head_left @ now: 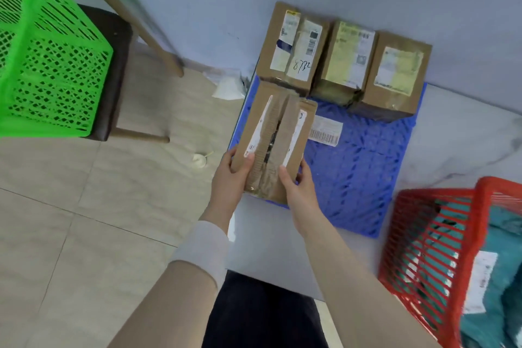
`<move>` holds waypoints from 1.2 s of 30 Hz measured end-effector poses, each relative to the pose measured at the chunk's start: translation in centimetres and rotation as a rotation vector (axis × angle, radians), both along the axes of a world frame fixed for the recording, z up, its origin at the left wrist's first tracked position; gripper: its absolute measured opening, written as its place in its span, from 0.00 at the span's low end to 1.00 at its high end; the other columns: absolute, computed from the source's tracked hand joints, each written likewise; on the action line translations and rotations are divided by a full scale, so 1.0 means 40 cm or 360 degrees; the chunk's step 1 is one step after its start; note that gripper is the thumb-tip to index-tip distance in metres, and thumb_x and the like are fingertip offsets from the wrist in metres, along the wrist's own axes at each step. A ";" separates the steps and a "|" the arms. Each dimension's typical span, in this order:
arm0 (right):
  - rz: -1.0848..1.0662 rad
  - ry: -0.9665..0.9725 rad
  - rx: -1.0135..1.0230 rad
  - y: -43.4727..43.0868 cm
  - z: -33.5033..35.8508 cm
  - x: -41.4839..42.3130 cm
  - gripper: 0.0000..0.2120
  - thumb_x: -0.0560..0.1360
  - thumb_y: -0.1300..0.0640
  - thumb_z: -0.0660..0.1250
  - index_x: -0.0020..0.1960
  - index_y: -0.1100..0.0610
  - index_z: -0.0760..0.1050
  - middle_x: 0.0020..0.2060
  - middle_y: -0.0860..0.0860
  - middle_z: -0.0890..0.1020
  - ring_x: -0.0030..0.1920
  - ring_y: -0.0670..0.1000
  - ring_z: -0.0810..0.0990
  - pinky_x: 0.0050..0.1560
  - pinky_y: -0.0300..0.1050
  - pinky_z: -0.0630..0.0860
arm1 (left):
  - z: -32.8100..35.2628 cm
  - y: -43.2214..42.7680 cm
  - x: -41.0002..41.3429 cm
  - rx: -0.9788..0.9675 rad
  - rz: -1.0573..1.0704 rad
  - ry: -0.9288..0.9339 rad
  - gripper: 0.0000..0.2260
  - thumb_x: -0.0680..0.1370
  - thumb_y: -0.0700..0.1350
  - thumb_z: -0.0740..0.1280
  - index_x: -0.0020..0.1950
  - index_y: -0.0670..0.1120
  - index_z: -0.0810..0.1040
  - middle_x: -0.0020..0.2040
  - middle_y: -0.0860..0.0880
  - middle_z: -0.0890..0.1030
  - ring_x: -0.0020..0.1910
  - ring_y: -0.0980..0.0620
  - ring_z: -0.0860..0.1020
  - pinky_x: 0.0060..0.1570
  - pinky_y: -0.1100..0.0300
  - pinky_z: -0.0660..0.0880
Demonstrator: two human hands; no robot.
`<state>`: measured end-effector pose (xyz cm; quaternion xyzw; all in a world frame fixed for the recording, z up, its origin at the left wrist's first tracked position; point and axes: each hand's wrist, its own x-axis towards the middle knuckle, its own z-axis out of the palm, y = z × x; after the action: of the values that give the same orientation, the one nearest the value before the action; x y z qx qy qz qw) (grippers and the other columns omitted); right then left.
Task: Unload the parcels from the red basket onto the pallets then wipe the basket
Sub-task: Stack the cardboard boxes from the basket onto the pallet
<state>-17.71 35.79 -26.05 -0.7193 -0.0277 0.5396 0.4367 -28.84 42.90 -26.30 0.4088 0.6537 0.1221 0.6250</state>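
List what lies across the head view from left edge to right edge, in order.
green basket → dark stool → small white cup on the floor → box held in both hands → blue pallet → red basket

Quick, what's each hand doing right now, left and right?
Left hand: closed on the near left edge of the cardboard parcel.
Right hand: closed on the same parcel's near right edge, over the blue pallet.

Four cardboard boxes (278, 133), two baskets (440, 257), one pallet (361, 167).
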 end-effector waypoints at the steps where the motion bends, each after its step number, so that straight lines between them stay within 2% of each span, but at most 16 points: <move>1: -0.0013 -0.0001 -0.0010 0.017 -0.019 -0.002 0.28 0.76 0.55 0.64 0.73 0.48 0.58 0.66 0.50 0.72 0.62 0.48 0.73 0.62 0.46 0.72 | -0.019 0.020 0.003 0.0009 0.0004 0.0009 0.22 0.74 0.55 0.67 0.66 0.51 0.70 0.59 0.50 0.79 0.55 0.53 0.79 0.59 0.51 0.75; 8: -0.0034 -0.0110 -0.0101 0.068 -0.091 0.001 0.28 0.75 0.59 0.65 0.72 0.50 0.60 0.65 0.49 0.73 0.59 0.47 0.73 0.61 0.45 0.72 | -0.100 0.070 0.023 0.0087 -0.0088 0.0122 0.20 0.77 0.51 0.64 0.68 0.53 0.67 0.58 0.53 0.79 0.56 0.54 0.77 0.60 0.51 0.73; 12: 0.0002 -0.0188 -0.0135 0.078 -0.108 0.009 0.29 0.74 0.59 0.66 0.72 0.48 0.60 0.62 0.46 0.73 0.55 0.44 0.74 0.55 0.42 0.72 | -0.116 0.067 0.033 0.0124 -0.0102 0.0200 0.20 0.77 0.51 0.63 0.68 0.54 0.66 0.59 0.54 0.78 0.57 0.55 0.77 0.60 0.51 0.73; 16: 0.0040 -0.0182 -0.0158 0.081 -0.099 0.015 0.29 0.74 0.60 0.66 0.72 0.49 0.61 0.62 0.46 0.74 0.53 0.43 0.73 0.54 0.40 0.71 | -0.105 0.070 0.042 0.0139 -0.0196 0.0365 0.21 0.77 0.51 0.62 0.70 0.53 0.64 0.62 0.51 0.77 0.61 0.50 0.75 0.63 0.47 0.69; 18: 0.0077 -0.0158 -0.0166 0.074 -0.069 0.027 0.30 0.75 0.59 0.66 0.73 0.50 0.59 0.66 0.47 0.72 0.56 0.43 0.72 0.56 0.39 0.69 | -0.074 0.067 0.049 0.0190 -0.0268 0.0504 0.24 0.77 0.51 0.62 0.72 0.49 0.62 0.66 0.50 0.73 0.64 0.49 0.72 0.65 0.49 0.66; 20: 0.0123 -0.0185 -0.0220 0.057 -0.020 0.045 0.32 0.75 0.57 0.66 0.74 0.52 0.55 0.70 0.50 0.67 0.65 0.46 0.69 0.59 0.39 0.67 | -0.021 0.055 0.056 0.0301 -0.0306 0.0634 0.25 0.77 0.51 0.63 0.72 0.47 0.61 0.68 0.49 0.71 0.67 0.49 0.70 0.65 0.51 0.63; 24: 0.0231 -0.0428 -0.0251 -0.015 0.128 0.086 0.29 0.76 0.54 0.65 0.73 0.55 0.58 0.70 0.52 0.67 0.69 0.49 0.67 0.67 0.44 0.65 | 0.133 -0.003 0.086 0.0517 -0.0400 0.0621 0.20 0.76 0.48 0.64 0.67 0.47 0.68 0.62 0.49 0.77 0.61 0.48 0.74 0.60 0.56 0.66; 26: 0.0301 -0.0600 -0.0243 -0.069 0.210 0.102 0.27 0.76 0.54 0.65 0.72 0.56 0.61 0.69 0.52 0.68 0.69 0.49 0.67 0.66 0.42 0.63 | 0.212 -0.050 0.110 0.0637 -0.0517 0.0597 0.17 0.76 0.46 0.64 0.64 0.46 0.71 0.60 0.46 0.78 0.59 0.46 0.75 0.57 0.56 0.67; 28: 0.0377 -0.0797 -0.0222 -0.127 0.281 0.122 0.25 0.76 0.55 0.65 0.70 0.58 0.63 0.68 0.53 0.69 0.69 0.50 0.67 0.65 0.40 0.62 | 0.279 -0.103 0.143 0.0738 -0.0635 0.0579 0.16 0.76 0.46 0.64 0.64 0.45 0.71 0.60 0.44 0.76 0.60 0.44 0.74 0.59 0.53 0.69; 30: 0.0496 -0.1021 -0.0194 -0.191 0.341 0.150 0.24 0.76 0.57 0.65 0.69 0.60 0.65 0.67 0.55 0.70 0.69 0.53 0.66 0.67 0.42 0.60 | 0.333 -0.162 0.184 0.0827 -0.0729 0.0550 0.18 0.77 0.45 0.64 0.66 0.43 0.70 0.62 0.42 0.75 0.62 0.43 0.72 0.62 0.50 0.67; 34: 0.0662 -0.1373 -0.0181 -0.338 0.432 0.230 0.22 0.75 0.57 0.64 0.68 0.60 0.67 0.65 0.56 0.72 0.67 0.56 0.67 0.66 0.44 0.60 | 0.421 -0.304 0.284 0.1077 -0.0941 0.0524 0.19 0.78 0.46 0.63 0.68 0.44 0.68 0.65 0.45 0.74 0.66 0.46 0.69 0.67 0.50 0.63; 36: 0.0668 -0.1488 -0.0168 -0.421 0.458 0.281 0.21 0.74 0.58 0.65 0.66 0.60 0.69 0.63 0.57 0.73 0.65 0.57 0.68 0.65 0.45 0.60 | 0.444 -0.385 0.338 0.1239 -0.1160 0.0642 0.19 0.78 0.47 0.61 0.69 0.47 0.66 0.67 0.47 0.72 0.67 0.48 0.67 0.69 0.50 0.59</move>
<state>-6.47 18.95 -7.74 -0.8837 -0.3364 0.2372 0.2229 -15.32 27.51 -8.56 0.8234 0.4836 0.0499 0.2928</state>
